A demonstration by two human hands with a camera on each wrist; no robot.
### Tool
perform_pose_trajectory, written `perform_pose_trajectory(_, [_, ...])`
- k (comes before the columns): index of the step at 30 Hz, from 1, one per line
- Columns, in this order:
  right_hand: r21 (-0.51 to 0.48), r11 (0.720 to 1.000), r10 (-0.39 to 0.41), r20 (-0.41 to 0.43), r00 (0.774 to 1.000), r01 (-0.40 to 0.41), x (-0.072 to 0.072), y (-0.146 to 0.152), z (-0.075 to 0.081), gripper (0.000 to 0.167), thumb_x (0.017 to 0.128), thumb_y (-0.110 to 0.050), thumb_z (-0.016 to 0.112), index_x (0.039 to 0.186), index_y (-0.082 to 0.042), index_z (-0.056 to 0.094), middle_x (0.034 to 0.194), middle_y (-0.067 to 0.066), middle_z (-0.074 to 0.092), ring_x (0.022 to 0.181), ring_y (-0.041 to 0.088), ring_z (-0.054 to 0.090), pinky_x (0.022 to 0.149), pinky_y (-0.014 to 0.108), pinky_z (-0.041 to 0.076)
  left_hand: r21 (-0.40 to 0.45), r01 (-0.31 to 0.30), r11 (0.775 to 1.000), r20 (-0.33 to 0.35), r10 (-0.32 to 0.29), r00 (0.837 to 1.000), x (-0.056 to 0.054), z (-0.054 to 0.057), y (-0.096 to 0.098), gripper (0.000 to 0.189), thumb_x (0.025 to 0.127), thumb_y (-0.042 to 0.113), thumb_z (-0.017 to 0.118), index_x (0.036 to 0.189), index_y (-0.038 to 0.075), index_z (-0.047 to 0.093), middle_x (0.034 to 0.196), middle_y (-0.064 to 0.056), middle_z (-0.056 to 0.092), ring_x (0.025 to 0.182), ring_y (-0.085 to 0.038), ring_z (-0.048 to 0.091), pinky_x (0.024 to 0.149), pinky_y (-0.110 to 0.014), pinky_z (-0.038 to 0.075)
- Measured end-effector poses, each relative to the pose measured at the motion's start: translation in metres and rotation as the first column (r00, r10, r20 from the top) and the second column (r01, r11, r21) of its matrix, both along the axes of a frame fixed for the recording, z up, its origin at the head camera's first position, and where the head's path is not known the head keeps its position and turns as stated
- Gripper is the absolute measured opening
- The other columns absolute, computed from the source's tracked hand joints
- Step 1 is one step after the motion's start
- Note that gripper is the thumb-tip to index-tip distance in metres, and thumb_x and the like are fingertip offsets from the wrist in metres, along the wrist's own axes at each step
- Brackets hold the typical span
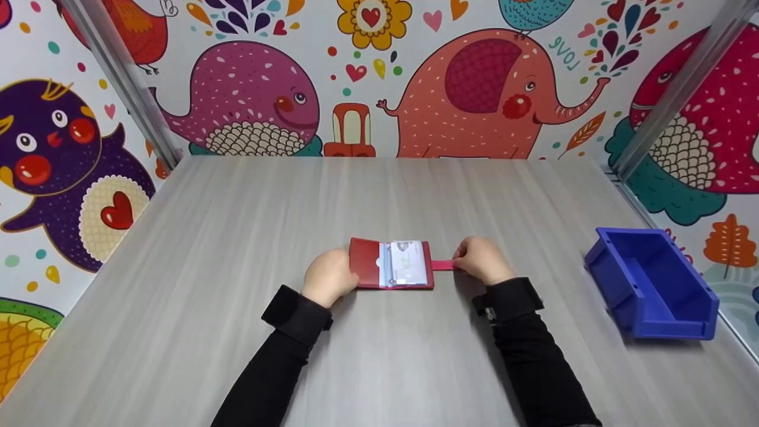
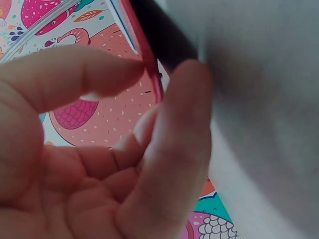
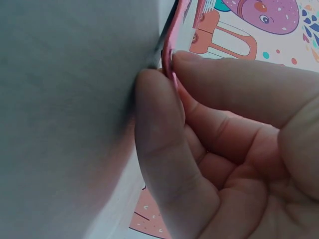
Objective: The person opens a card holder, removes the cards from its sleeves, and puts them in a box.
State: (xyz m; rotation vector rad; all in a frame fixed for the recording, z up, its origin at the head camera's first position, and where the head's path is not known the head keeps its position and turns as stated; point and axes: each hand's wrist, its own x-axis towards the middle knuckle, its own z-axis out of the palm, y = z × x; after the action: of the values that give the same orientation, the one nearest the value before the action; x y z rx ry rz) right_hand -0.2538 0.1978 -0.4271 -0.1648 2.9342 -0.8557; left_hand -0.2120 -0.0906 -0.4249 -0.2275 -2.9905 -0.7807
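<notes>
A red card holder (image 1: 364,264) lies opened out in the middle of the table, with a pale card (image 1: 409,263) showing in a clear sleeve on its right half. My left hand (image 1: 329,276) pinches the holder's left edge between thumb and fingers; in the left wrist view that red edge (image 2: 144,52) runs between the fingertips. A pink-red strap (image 1: 442,265) sticks out from the right side. Its end is pinched by my right hand (image 1: 483,261), and the right wrist view shows the strap (image 3: 171,45) between thumb and forefinger, close above the tabletop.
A blue plastic bin (image 1: 676,323) stands at the table's right side. Printed cartoon panels (image 1: 367,77) wall the grey wood-grain table (image 1: 249,201) at the back and both sides, with metal posts at the corners.
</notes>
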Motion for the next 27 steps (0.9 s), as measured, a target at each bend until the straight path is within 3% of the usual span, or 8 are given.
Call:
perform_pose_trajectory(8, [0.021,1.000,0.005,-0.020,1.000,-0.005,0.0001,0.0002,-0.0008,0.005,0.080,-0.004,0.068,0.077,0.000,0.069,0.063,0.003,0.062,0.057,0.017,0.055,0.055,0.029,0.043,-0.021,0.002,1.000,0.020,-0.002,1.000,-0.0010,-0.0023,-0.0009,0.013,0.075,0.000,0.063,0.065,0.006,0.057,0.070,-0.007,0.061,0.063,-0.021,0.051,0.064,-0.038,0.049])
perform_pose_trajectory(27, [0.019,1.000,-0.002,-0.016,1.000,0.002,0.0005,-0.0003,-0.0008,0.006,0.082,-0.004,0.069,0.077,0.000,0.068,0.065,0.004,0.062,0.059,0.019,0.056,0.056,0.030,0.044,-0.072,0.001,0.997,-0.001,-0.001,1.000,-0.0008,-0.0050,0.0012,0.003,0.076,0.000,0.063,0.074,0.000,0.065,0.075,-0.010,0.064,0.069,-0.026,0.059,0.067,-0.041,0.051])
